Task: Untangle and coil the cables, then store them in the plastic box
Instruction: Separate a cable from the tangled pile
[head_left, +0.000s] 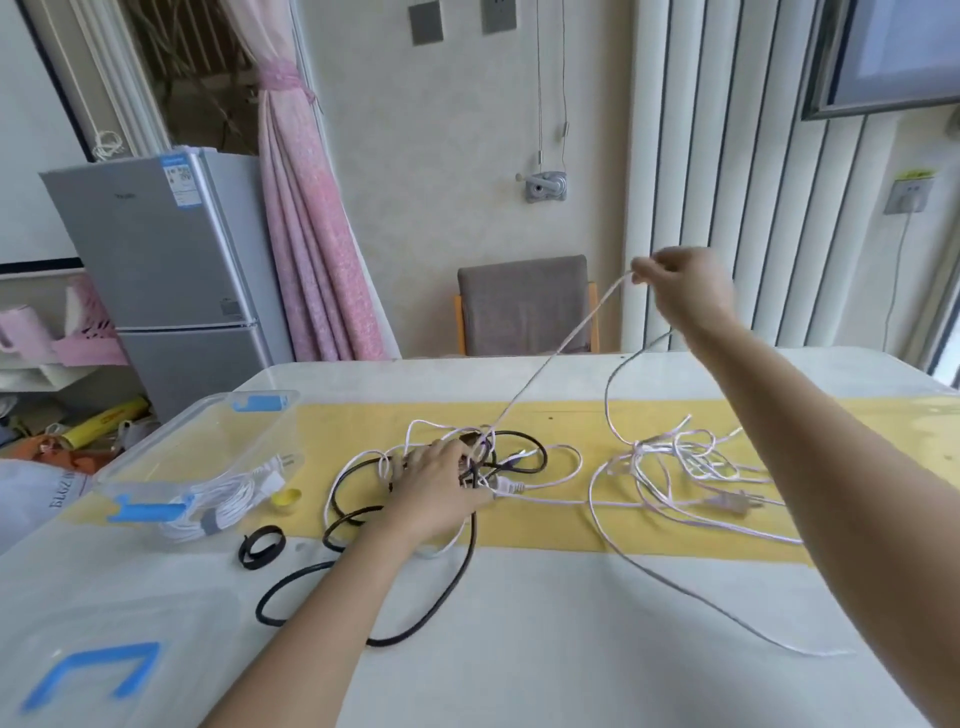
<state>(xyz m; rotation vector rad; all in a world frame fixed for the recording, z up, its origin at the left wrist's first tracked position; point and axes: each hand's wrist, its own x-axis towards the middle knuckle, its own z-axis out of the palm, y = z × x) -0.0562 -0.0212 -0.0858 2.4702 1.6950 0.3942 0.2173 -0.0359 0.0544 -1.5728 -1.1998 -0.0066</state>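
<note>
A knot of white and black cables (511, 460) lies mid-table on the yellow runner. My left hand (439, 486) presses down on that knot, fingers curled into the strands. My right hand (680, 286) is raised high at the right, pinching a thin white cable (566, 343) that runs taut down into the knot. A thick black cable (441, 597) loops toward the front. A looser pile of white cable with a plug (685, 467) lies to the right. The clear plastic box (208, 447) with blue clips stands at the left, a coiled white cable (223, 506) inside.
The box's clear lid (98, 670) with a blue clip lies at the front left. A black strap (262, 545) and a yellow cap (287, 500) sit beside the box. A chair (524, 306) stands behind the table; a fridge (166, 270) is at the back left.
</note>
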